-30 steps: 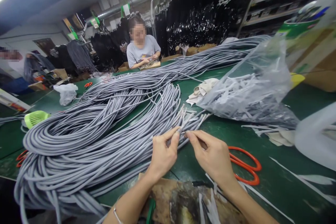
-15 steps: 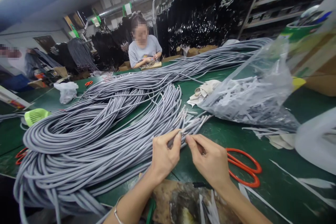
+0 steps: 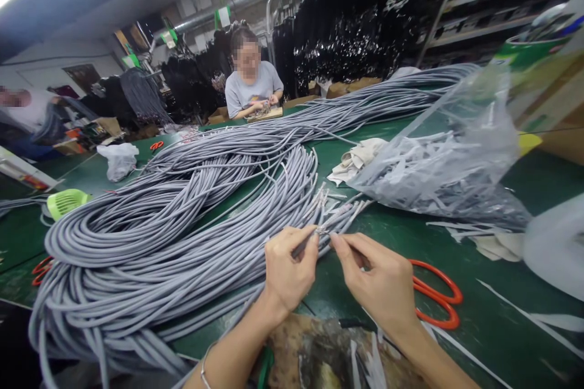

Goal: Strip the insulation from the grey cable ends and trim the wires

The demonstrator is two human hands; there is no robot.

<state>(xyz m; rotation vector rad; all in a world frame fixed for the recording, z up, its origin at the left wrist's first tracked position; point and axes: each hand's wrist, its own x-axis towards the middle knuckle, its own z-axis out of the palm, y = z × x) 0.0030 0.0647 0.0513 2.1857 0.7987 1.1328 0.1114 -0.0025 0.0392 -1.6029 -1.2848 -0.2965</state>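
Note:
My left hand [image 3: 292, 264] is closed in a pinch round a grey cable [image 3: 300, 248], close to its stripped end [image 3: 322, 230]. My right hand [image 3: 376, 276] pinches at that same end from the other side, thumb against fingers. What exactly lies between the right fingertips is too small to make out. Just beyond my hands, several grey cables end in stripped, pale wire tips [image 3: 340, 213]. The big bundle of grey cables [image 3: 182, 255] lies looped to the left. Partly behind my right hand rest scissors with orange handles [image 3: 449, 298].
A clear plastic bag [image 3: 438, 170] of white strips stands right, beside a beige cloth [image 3: 358, 158]. Below my hands is a stained board [image 3: 292, 340]. A light green plastic piece [image 3: 67, 202] lies left. Across the green table [image 3: 392, 237] sits a co-worker [image 3: 253, 88].
The view has shifted slightly. My right hand has moved a little to the right, and a bit more of the cable's bare end shows between my fingertips.

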